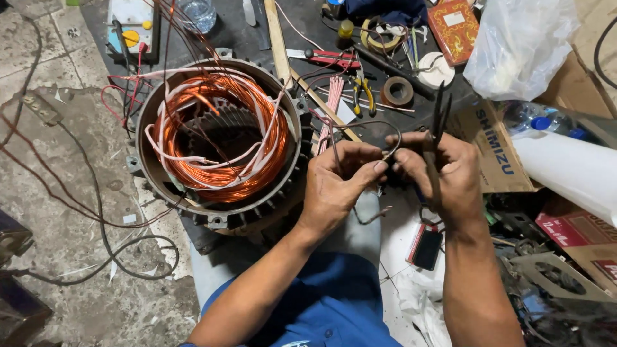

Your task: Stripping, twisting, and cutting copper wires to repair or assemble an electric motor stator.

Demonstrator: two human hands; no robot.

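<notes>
My left hand (339, 182) pinches a thin dark wire (369, 125) that loops up between both hands. My right hand (447, 177) grips dark pliers (438, 112), jaws pointing up, and also touches the wire's end near my left fingertips. To the left lies a round metal motor stator (149, 122) with copper windings (218, 138) and white sleeved leads. Both hands hover just right of the stator, above my knees.
Behind the hands lie yellow-handled pliers (361, 90), a tape roll (398, 90), a red-handled tool (328, 56) and wooden strips (277, 38). A cardboard box (498, 151), a clear plastic bag (520, 42) and a white cylinder (569, 168) crowd the right. Cables trail across the concrete floor (64, 193).
</notes>
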